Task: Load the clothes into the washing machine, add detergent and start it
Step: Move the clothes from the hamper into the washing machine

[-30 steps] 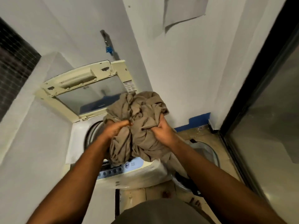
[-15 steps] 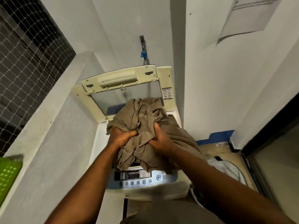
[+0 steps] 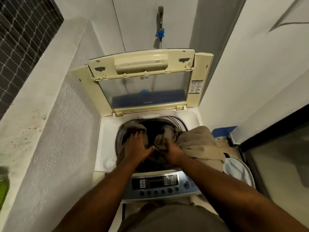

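A white top-loading washing machine (image 3: 107, 131) stands in front of me with its cream lid (image 3: 142, 64) raised against the wall. Both my hands are down in the drum opening with a tan cloth (image 3: 197, 143). My left hand (image 3: 136, 148) presses its spread fingers onto the part of the cloth lying at the drum's left side. My right hand (image 3: 173, 152) grips a bunch of the cloth at the drum's right. A large fold still hangs over the machine's right rim. The control panel (image 3: 160, 183) with several buttons sits just below my forearms.
A white half-wall (image 3: 41, 131) runs close along the left, with a green object (image 3: 3, 190) at its near end. A tap with blue tape (image 3: 160, 30) is on the wall behind. A pale laundry bag (image 3: 237, 169) lies right of the machine, beside a dark-framed glass door (image 3: 275, 156).
The bundle I held up at chest height has gone down into the drum. My left hand has loosened from a grip to spread fingers. My view has tilted down over the machine.
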